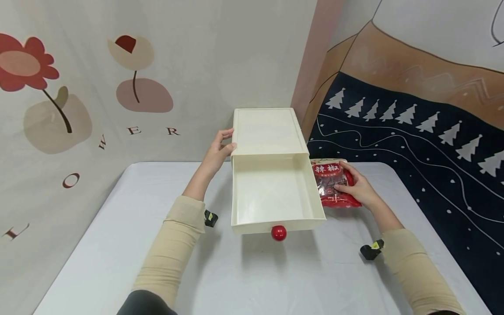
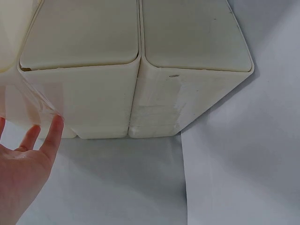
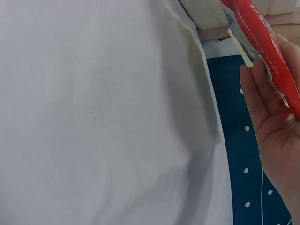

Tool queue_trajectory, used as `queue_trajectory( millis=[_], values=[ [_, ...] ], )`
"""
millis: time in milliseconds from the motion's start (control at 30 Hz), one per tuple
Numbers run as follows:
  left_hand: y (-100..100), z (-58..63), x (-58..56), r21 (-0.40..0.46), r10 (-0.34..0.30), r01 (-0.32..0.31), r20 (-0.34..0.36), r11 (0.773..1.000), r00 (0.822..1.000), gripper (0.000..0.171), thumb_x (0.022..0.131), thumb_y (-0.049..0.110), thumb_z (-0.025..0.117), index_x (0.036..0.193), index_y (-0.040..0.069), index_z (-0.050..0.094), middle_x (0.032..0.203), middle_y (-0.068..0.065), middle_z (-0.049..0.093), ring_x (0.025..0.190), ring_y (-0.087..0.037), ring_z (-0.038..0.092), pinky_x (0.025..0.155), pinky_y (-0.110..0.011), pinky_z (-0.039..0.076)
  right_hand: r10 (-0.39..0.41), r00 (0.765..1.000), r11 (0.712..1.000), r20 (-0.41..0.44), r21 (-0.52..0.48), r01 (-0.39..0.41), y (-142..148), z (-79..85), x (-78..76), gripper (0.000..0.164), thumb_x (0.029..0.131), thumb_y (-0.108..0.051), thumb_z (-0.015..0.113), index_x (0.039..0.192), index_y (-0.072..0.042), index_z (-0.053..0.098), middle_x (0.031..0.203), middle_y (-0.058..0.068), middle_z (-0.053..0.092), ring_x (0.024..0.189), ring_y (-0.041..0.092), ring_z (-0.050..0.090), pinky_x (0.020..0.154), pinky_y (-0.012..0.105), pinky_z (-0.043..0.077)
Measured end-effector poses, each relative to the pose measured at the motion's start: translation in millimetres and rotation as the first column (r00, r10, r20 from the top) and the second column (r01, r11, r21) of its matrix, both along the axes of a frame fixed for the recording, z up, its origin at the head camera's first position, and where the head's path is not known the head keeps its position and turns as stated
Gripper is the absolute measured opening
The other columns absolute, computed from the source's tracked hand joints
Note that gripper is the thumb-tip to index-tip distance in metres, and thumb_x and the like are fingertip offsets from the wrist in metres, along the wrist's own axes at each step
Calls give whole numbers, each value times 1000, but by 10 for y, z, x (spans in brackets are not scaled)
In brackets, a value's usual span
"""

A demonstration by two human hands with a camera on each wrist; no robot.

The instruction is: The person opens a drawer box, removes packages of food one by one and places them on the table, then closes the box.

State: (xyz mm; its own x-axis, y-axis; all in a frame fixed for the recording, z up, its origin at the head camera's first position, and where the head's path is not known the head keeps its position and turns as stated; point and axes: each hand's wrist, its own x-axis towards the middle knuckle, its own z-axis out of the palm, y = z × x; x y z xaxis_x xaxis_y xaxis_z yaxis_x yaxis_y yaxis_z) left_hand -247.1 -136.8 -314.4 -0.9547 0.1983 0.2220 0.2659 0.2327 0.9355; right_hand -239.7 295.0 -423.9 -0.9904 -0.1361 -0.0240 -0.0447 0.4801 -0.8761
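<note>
A cream drawer cabinet point(image 1: 264, 131) stands against the wall, and its top drawer point(image 1: 271, 225) is pulled out toward me. A round red knob point(image 1: 278, 233) sits on the drawer's front. My left hand point(image 1: 216, 153) rests against the cabinet's left side, its fingers extended and fingertips on the side in the left wrist view. To the right of the drawer, my right hand point(image 1: 359, 188) grips a red and clear bag of dried chilies point(image 1: 330, 203), thumb on the front and fingers behind. The right wrist view shows the bag point(image 3: 269, 51) edge-on and tilted.
A white cloth covers the table point(image 1: 165, 262) under the cabinet. Flower-patterned fabric point(image 1: 197, 57) hangs behind, and dark blue fabric with white trees point(image 1: 393, 144) lies along the right side. Closed cream drawer sections point(image 2: 98, 98) show in the left wrist view.
</note>
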Motion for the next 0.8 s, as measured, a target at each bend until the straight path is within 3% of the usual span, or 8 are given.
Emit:
queue_trajectory(
  millis=[133, 400, 800],
  values=[
    [-4, -16, -14, -4, -1, 1, -2, 1000, 1000, 54, 86, 25, 47, 136, 12, 33, 135, -12, 32, 102, -28, 48, 89, -45, 39, 8, 1000, 1000, -6, 16, -8, -12, -52, -22, 85, 75, -33, 71, 143, -31, 20, 145, 16, 18, 125, 39, 23, 96, 55, 28],
    [-71, -232, -223, 18, 6, -6, 4, 1000, 1000, 53, 84, 32, 50, 135, 24, 36, 135, -4, 33, 101, -25, 48, 87, -44, 41, 6, 1000, 999, -10, 39, -5, -36, -127, -72, 85, 75, -32, 72, 143, -31, 21, 146, 15, 18, 127, 38, 21, 97, 55, 26],
    [-64, -260, -232, 11, 23, -23, -17, 1000, 1000, 50, 84, 34, 51, 132, 29, 38, 132, -1, 36, 101, -22, 49, 87, -42, 41, -13, 999, 1000, 30, 27, 12, -20, -211, -101, 87, 74, -33, 72, 144, -30, 19, 146, 16, 18, 128, 38, 20, 99, 54, 24]
  ],
)
